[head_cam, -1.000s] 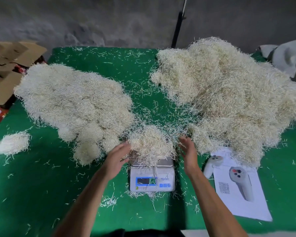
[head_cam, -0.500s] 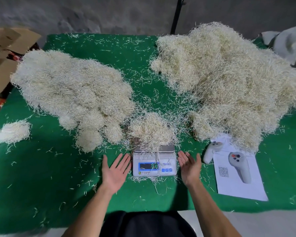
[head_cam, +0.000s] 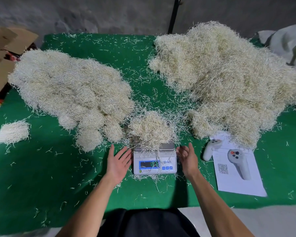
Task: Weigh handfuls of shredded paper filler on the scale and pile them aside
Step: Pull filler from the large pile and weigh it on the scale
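A small white scale [head_cam: 154, 164] with a blue display stands at the near middle of the green table [head_cam: 41, 177]. A handful of cream shredded paper [head_cam: 151, 130] rests on its metal pan, strands hanging over the display. My left hand [head_cam: 118, 162] hovers palm-up just left of the scale, fingers straight, holding nothing. On the other side, my right hand [head_cam: 187, 158] is beside the scale, fingers relaxed and empty. A heap of rounded weighed clumps [head_cam: 72, 93] lies to the left. The big loose pile [head_cam: 225, 79] lies to the right.
A separate small clump [head_cam: 11, 132] lies at the far left. Two white controllers [head_cam: 211, 149] [head_cam: 238, 162] and a printed sheet [head_cam: 237, 178] sit right of the scale. Cardboard boxes [head_cam: 2, 53] stand off the table's left edge, grey cloth [head_cam: 287, 43] at the back right. Loose strands litter the cloth.
Both hands let go of the handful on the scale and drew back toward me. They now sit open beside the scale's base, slightly closer in than half a second ago.
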Available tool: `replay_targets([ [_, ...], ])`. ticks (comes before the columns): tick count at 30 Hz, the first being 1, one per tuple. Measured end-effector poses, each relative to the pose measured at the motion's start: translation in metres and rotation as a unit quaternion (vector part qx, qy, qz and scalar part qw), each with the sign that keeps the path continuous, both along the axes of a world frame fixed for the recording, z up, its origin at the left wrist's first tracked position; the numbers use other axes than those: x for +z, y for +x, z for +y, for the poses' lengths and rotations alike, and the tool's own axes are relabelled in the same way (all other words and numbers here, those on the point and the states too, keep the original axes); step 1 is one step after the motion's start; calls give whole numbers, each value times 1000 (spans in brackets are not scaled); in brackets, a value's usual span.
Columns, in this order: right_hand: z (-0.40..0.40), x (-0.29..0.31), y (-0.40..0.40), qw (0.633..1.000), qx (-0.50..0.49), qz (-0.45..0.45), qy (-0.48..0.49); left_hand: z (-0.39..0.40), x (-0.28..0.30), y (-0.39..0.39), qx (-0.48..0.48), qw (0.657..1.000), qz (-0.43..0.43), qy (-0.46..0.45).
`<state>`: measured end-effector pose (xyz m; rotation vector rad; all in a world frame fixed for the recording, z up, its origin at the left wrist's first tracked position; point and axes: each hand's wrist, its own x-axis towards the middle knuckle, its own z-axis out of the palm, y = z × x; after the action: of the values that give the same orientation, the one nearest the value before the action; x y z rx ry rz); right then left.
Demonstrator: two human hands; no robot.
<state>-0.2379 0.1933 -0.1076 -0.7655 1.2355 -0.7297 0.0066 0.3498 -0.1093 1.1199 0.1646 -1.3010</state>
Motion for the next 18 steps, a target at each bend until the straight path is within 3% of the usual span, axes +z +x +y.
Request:
replay_targets([
  [3, -6, 29, 21, 976, 71, 140, -152, -33, 27, -2, -49, 983, -175, 22],
  [5, -6, 47, 44, 939, 127, 216, -237, -58, 43, -5, -81, 937, -335, 51],
  [7, -5, 55, 68, 911, 197, 252, -261, -79, 55, -9, -121, 894, -427, 55],
  [11, -12, 68, 100, 930, 208, 177, -245, -113, 70, -17, -213, 858, -462, 66],
  [15, -34, 83, 105, 967, 173, 7, -185, -132, 89, -13, -202, 891, -393, 106],
  [18, -57, 95, 105, 960, 210, 8, -187, -152, 100, -5, -173, 905, -377, 95],
])
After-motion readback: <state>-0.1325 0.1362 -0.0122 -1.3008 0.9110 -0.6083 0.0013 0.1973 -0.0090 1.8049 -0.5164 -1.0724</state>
